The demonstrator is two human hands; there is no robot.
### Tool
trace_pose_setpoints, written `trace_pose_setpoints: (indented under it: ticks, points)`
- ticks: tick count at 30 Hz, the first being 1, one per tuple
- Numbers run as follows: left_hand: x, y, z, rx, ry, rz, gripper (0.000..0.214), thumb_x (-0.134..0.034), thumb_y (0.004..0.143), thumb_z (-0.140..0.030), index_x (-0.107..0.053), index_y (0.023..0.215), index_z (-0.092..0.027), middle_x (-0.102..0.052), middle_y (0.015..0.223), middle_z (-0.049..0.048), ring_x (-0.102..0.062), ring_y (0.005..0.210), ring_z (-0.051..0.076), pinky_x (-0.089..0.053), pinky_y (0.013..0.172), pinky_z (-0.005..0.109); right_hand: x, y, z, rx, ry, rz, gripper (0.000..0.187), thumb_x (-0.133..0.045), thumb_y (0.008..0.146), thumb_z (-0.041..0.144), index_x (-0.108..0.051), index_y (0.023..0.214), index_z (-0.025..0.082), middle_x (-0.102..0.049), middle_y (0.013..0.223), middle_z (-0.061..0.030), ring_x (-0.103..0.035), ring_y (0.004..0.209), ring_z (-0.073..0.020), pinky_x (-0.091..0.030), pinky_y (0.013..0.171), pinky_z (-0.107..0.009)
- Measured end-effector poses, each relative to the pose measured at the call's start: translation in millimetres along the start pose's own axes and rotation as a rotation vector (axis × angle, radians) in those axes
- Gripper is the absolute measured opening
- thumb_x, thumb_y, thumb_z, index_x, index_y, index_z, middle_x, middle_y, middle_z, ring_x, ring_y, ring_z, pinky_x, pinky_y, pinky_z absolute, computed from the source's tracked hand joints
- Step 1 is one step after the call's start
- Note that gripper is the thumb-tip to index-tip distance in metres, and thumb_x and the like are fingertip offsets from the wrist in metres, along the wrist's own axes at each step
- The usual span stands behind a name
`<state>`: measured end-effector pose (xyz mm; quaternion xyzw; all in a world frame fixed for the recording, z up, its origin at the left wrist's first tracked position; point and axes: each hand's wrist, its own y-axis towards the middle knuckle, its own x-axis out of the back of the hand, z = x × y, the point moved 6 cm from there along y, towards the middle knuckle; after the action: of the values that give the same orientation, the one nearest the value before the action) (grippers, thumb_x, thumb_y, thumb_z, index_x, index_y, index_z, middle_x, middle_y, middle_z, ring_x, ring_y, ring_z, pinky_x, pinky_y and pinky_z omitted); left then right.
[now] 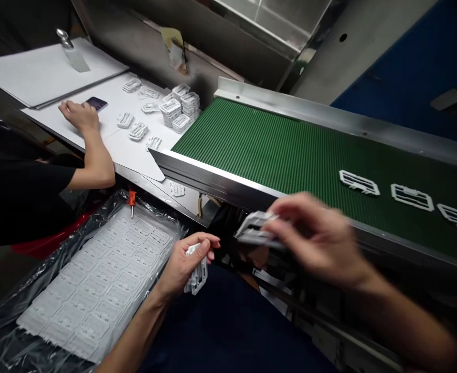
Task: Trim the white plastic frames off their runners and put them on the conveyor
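Several white flat frame-shaped plastic parts (pixel 197 277) are bunched in my left hand (pixel 187 264), its fingers curled round them above my lap. My right hand (pixel 317 241) pinches another white plastic part (pixel 255 228) between thumb and fingers, at the near edge of the green conveyor belt (pixel 259 145). That part is tilted and blurred by motion; whether it is one piece or more I cannot tell. Three similar white parts, one of them a white frame (pixel 412 198), lie on the belt to the right.
Stacks of white parts (pixel 180 106) stand on the white table (pixel 135 155) beside the belt's end. Left, a co-worker's hand (pixel 81 115) rests near a phone (pixel 97 103). A plastic-lined box (pixel 96 280) holds rows of parts, with an orange-handled tool (pixel 132 199) at its far end.
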<state>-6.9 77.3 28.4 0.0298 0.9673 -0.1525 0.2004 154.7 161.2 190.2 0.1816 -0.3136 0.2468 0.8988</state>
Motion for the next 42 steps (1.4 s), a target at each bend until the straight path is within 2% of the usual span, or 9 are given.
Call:
trace_pose_setpoints:
  ticks: [2,5,11,20,25,32,36,39,42]
  points:
    - [5.7,-4.4,-10.9,-0.009,0.071,0.04,0.026,-0.058,0.087,-0.037,-0.065,0.104,-0.02,-0.061,0.075,0.0023,-0.053,0.067,0.014,-0.042,0.064,0.024,-59.9,-16.5,-18.9,-0.165,0.208,0.131,0.008,-0.054,0.087,0.026,-0.055,0.094,0.022,-0.061,0.071,0.0013,-0.061,0.06,-0.0115,-0.049,0.054,-0.024]
    - [24.3,-8.6,-11.3,0.049,0.242,0.016,0.02,-0.062,0.084,-0.036,-0.067,0.086,-0.017,-0.056,0.066,-0.0001,-0.05,0.065,0.014,-0.039,0.062,0.023,-126.4,-31.4,-57.2,-0.371,0.469,0.151,0.015,-0.055,0.087,0.034,-0.053,0.09,0.019,-0.06,0.071,0.0009,-0.061,0.063,-0.0122,-0.048,0.059,-0.025]
    - [64.4,-15.2,7.6,0.18,0.303,-0.027,0.023,-0.061,0.083,-0.039,-0.065,0.083,-0.017,-0.056,0.065,-0.0013,-0.049,0.062,0.013,-0.039,0.061,0.023,-190.1,-34.3,-83.1,-0.59,0.757,0.208,0.027,-0.062,0.08,0.041,-0.052,0.087,0.018,-0.058,0.067,0.002,-0.059,0.06,-0.0114,-0.044,0.057,-0.023]
    - [104.0,-23.7,9.3,0.092,0.672,-0.026,0.028,-0.051,0.087,-0.041,-0.059,0.073,-0.018,-0.055,0.069,0.0,-0.049,0.066,0.017,-0.036,0.061,0.027,-226.1,-30.0,-77.3,-0.681,0.752,0.308,0.033,-0.068,0.074,0.044,-0.054,0.086,0.017,-0.058,0.065,0.0025,-0.059,0.059,-0.0114,-0.044,0.057,-0.023]
    - [103.4,-26.4,3.3,0.03,0.695,0.081,0.026,-0.047,0.09,-0.035,-0.057,0.074,-0.018,-0.057,0.076,0.001,-0.052,0.071,0.017,-0.038,0.066,0.027,-237.1,-36.5,-79.7,-0.753,0.866,0.405,0.037,-0.071,0.07,0.045,-0.054,0.085,0.016,-0.061,0.067,0.0016,-0.061,0.059,-0.0118,-0.046,0.056,-0.023]
    - [92.5,-34.6,0.2,-0.076,0.607,-0.054,0.022,-0.047,0.091,-0.028,-0.057,0.075,-0.017,-0.061,0.098,0.0062,-0.056,0.088,0.019,-0.04,0.079,0.028,-249.6,-45.2,-84.1,-0.768,1.088,0.531,0.039,-0.073,0.069,0.045,-0.052,0.086,0.016,-0.063,0.066,0.0016,-0.061,0.057,-0.0105,-0.046,0.057,-0.022]
    - [78.4,-41.4,-0.2,-0.155,0.538,-0.02,0.018,-0.048,0.091,-0.023,-0.057,0.076,-0.017,-0.06,0.096,0.0065,-0.057,0.086,0.017,-0.042,0.078,0.027,-250.7,-53.3,-80.5,-0.718,1.158,0.708,0.039,-0.072,0.07,0.045,-0.053,0.09,0.016,-0.063,0.07,0.0016,-0.061,0.063,-0.0107,-0.047,0.064,-0.025]
    - [71.5,-44.6,-0.1,-0.158,0.582,-0.002,0.016,-0.048,0.091,-0.021,-0.057,0.079,-0.016,-0.059,0.092,0.0058,-0.057,0.083,0.017,-0.042,0.075,0.027,-245.9,-41.8,-90.4,-0.581,0.973,0.827,0.037,-0.067,0.074,0.046,-0.057,0.093,0.015,-0.065,0.082,-0.0022,-0.061,0.075,-0.0127,-0.047,0.075,-0.028]
    - [69.9,-45.3,-2.2,-0.171,0.651,-0.023,0.015,-0.047,0.091,-0.02,-0.056,0.079,-0.016,-0.059,0.091,0.0053,-0.056,0.083,0.017,-0.041,0.075,0.027,-235.6,1.4,-134.3,-0.507,0.393,0.584,0.039,-0.059,0.079,0.047,-0.059,0.101,0.014,-0.063,0.102,-0.0091,-0.058,0.095,-0.0194,-0.044,0.087,-0.034]
